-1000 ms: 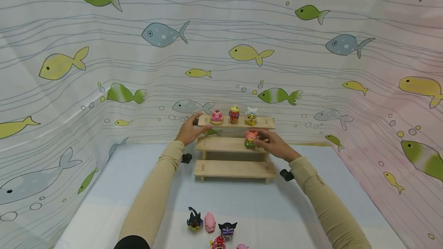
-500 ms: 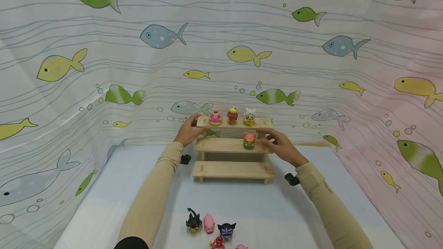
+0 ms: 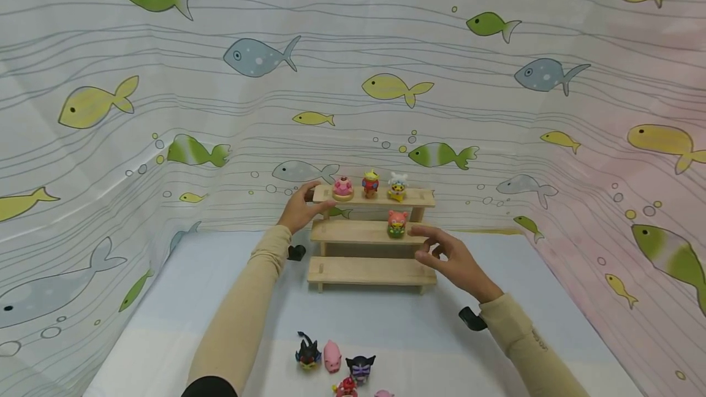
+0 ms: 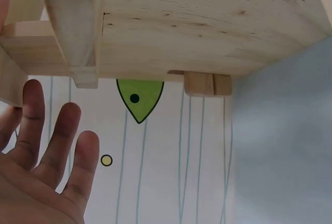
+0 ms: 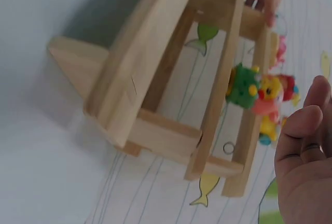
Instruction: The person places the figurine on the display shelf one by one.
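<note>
A three-tier wooden display stand (image 3: 372, 271) stands on the table. My left hand (image 3: 300, 208) grips the left end of its top tier, thumb in front. In the left wrist view several fingers (image 4: 65, 136) stretch out below the wood. A pink-and-green toy figure (image 3: 396, 224) stands upright toward the right of the middle tier. Just right of it my right hand (image 3: 455, 262) hangs in the air with loosely bent fingers, holding nothing. Along the top tier stand a pink cake-like figure (image 3: 342, 189), a red-and-yellow figure (image 3: 371, 184) and a white-hatted yellow figure (image 3: 397, 187).
Nearer me on the table lie a black figure (image 3: 308, 352), a pink pig (image 3: 333, 356), a black-and-purple figure (image 3: 361, 369), a red figure (image 3: 345, 387) and a partly cut-off pink one (image 3: 384, 393). A fish-patterned sheet (image 3: 331, 90) rises behind the stand.
My right hand has let go of the pink-and-green figure on the middle tier and drawn back right and down toward me. The left hand keeps its place on the stand.
</note>
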Demonstrator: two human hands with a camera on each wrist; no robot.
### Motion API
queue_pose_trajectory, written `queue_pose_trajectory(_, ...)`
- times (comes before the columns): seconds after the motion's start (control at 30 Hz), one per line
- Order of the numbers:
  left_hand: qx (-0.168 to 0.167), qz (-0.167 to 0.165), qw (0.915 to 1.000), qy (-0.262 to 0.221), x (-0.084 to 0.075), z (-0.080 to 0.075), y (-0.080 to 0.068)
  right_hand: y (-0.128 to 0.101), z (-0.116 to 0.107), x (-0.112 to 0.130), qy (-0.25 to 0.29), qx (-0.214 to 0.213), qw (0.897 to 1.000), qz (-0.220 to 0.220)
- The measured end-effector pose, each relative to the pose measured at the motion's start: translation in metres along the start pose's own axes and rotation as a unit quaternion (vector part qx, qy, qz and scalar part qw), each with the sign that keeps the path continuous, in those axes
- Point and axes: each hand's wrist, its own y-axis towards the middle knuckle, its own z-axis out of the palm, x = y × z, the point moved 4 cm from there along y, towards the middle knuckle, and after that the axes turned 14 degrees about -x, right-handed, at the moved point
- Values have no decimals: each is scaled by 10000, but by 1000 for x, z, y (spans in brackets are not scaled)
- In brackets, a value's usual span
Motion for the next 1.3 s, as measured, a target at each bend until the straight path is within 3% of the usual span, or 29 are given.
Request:
queue_pose_trajectory(0.63,376,237,9965,706,-10,-11,3,-52,39,19,81,978,9950,-157)
queue_pose_trajectory(0.87,378,303,9954,831,-14,-12,3,-64,54,24,214,1526,9881,-26)
queue_pose_trajectory(1.3,234,488,9901,1294,-12,-9,9,-79,75,36,429,2113,9757,-379)
